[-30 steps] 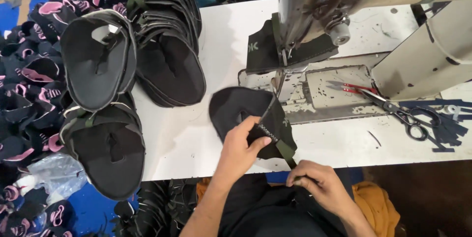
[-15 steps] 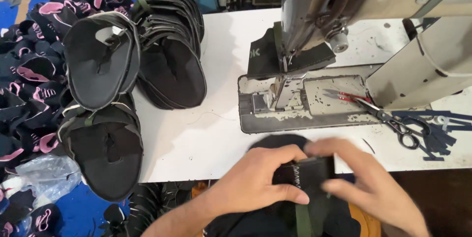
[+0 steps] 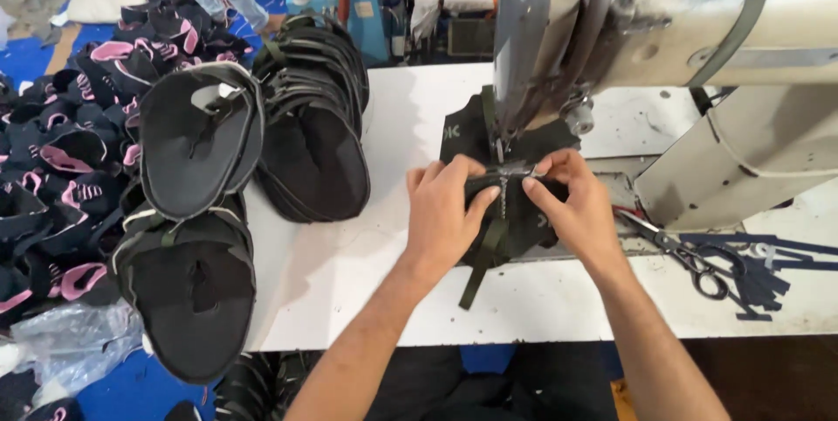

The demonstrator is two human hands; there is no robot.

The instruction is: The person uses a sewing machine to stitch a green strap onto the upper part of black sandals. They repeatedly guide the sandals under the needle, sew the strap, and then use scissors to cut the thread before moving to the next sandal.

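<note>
Both hands [image 3: 511, 212] moved black piece [image 3: 515, 220] under needle [image 3: 500, 155].

Clear crumpled plastic bag [image 3: 74, 342], on the blue floor at lower left, beside black-and-pink pieces. No labels, signs or screens legible.

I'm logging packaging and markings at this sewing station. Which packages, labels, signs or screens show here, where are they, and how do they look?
Clear plastic bag: on the blue floor at bottom left, crumpled, see-through.
Small white mark: on the black fabric piece behind the needle, left of the machine head.
Second white mark: on the black piece under the right hand.
No signs or screens in view.
</note>
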